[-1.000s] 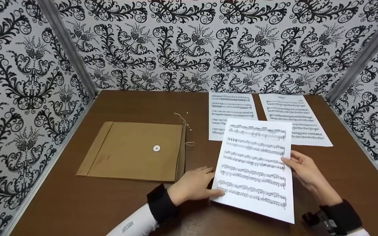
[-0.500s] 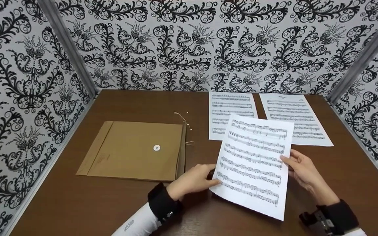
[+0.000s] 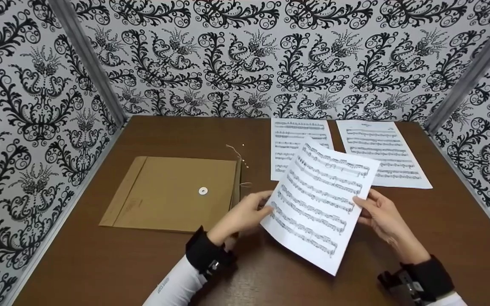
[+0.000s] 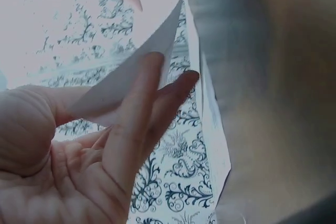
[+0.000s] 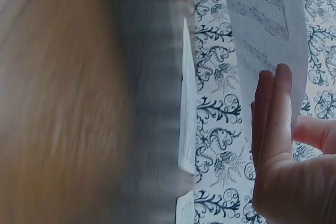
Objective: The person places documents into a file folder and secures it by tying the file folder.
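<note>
A sheet of music (image 3: pixel 317 204), printed with several staves, is raised over the brown table and tilted, its lower edge curving. My left hand (image 3: pixel 243 214) pinches its left edge, thumb on the printed face and fingers behind. On the opposite edge my right hand (image 3: pixel 383 216) grips the paper the same way. In the left wrist view the sheet (image 4: pixel 123 82) passes between the thumb and the fingers (image 4: pixel 142 103) of that hand. The right wrist view has the straight fingers (image 5: pixel 275 114) lying along the back of the sheet (image 5: pixel 273 30).
Two more music sheets lie at the back right, one sheet (image 3: pixel 302 127) partly covered by the raised paper, the other sheet (image 3: pixel 391 148) beside it. A brown envelope (image 3: pixel 172 191) with a white button and loose string (image 3: pixel 234 149) lies on the left. Patterned walls enclose the table (image 3: pixel 177 131).
Both hands have lifted the sheet and shifted it leftward, turning it clockwise. My left hand has slid farther from the table's front edge. The envelope and the two back sheets stay put.
</note>
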The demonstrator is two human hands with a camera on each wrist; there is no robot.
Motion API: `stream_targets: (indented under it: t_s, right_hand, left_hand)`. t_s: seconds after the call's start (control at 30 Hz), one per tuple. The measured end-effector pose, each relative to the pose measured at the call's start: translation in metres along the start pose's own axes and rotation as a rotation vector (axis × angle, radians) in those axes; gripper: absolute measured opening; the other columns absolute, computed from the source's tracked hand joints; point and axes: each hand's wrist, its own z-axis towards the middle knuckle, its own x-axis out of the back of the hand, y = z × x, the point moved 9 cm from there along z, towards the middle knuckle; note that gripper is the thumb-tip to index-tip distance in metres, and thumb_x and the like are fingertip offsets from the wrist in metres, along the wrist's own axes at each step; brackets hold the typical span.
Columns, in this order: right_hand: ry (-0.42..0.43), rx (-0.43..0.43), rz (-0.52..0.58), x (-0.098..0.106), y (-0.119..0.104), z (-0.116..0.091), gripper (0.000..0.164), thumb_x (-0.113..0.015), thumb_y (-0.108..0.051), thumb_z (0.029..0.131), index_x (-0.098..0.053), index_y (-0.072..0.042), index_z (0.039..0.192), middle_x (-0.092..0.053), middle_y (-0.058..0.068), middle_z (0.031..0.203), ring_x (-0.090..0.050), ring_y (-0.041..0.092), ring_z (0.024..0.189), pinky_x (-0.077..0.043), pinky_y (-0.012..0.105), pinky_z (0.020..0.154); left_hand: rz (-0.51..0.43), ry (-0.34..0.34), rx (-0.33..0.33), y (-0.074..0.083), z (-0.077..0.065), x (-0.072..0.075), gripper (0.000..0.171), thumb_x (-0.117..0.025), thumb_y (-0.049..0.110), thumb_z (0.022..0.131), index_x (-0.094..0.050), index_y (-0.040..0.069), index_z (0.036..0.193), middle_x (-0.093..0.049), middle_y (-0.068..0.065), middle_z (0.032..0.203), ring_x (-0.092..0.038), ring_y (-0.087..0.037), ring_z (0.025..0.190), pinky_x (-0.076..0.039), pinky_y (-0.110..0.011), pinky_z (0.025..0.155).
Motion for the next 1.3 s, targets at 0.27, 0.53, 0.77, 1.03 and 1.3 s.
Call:
stream_targets:
  t_s: [0.27, 0.53, 0.77, 1.03, 1.3]
  right_hand:
    - [-0.016, 0.005, 0.038, -0.023, -0.005, 0.004, 0.047, -0.054, -0.008, 0.104, -0.036, -0.005, 0.147, -0.078, -0.012, 0.096, -0.077, 0.007, 0.088, -0.063, 0.025, 0.076]
    - [-0.031, 0.025, 0.101, -0.032, -0.011, 0.009, 0.029, -0.054, -0.006, 0.103, -0.048, -0.014, 0.13, -0.078, -0.01, 0.097, -0.076, 0.008, 0.086, -0.063, 0.026, 0.076]
    - [0.021, 0.026, 0.169, -0.024, -0.016, 0.012, 0.02, -0.053, -0.006, 0.104, -0.057, -0.02, 0.118, -0.078, -0.009, 0.095, -0.075, 0.008, 0.082, -0.063, 0.024, 0.073]
    - [0.024, 0.054, 0.215, -0.013, -0.025, 0.011, 0.02, -0.055, -0.006, 0.104, -0.062, -0.021, 0.116, -0.078, -0.006, 0.099, -0.076, 0.008, 0.085, -0.063, 0.025, 0.075]
    - [-0.009, 0.038, 0.161, -0.012, -0.021, 0.013, 0.022, -0.054, -0.005, 0.104, -0.064, -0.024, 0.108, -0.075, -0.008, 0.093, -0.074, 0.007, 0.08, -0.062, 0.022, 0.069]
  left_hand:
    - [-0.169, 0.169, -0.034, 0.0, 0.003, 0.047, 0.047, -0.051, -0.001, 0.099, -0.052, -0.005, 0.145, -0.069, -0.027, 0.126, -0.07, -0.013, 0.081, -0.055, -0.018, 0.065]
    - [-0.309, 0.184, 0.043, -0.016, 0.004, 0.07, 0.048, -0.049, -0.002, 0.096, -0.053, -0.005, 0.145, -0.068, -0.031, 0.123, -0.069, -0.006, 0.075, -0.057, -0.019, 0.064]
    - [-0.37, 0.157, 0.083, -0.029, 0.003, 0.081, 0.049, -0.047, 0.0, 0.096, -0.052, -0.007, 0.144, -0.072, -0.026, 0.115, -0.071, -0.006, 0.071, -0.058, -0.019, 0.061]
    - [-0.373, 0.167, 0.104, -0.039, 0.0, 0.096, 0.048, -0.047, 0.001, 0.096, -0.055, -0.004, 0.143, -0.075, -0.01, 0.103, -0.072, -0.008, 0.069, -0.057, -0.02, 0.056]
    - [-0.364, 0.137, 0.109, -0.043, -0.005, 0.104, 0.048, -0.05, 0.002, 0.095, -0.056, -0.005, 0.142, -0.077, -0.005, 0.098, -0.072, -0.007, 0.066, -0.057, -0.019, 0.056]
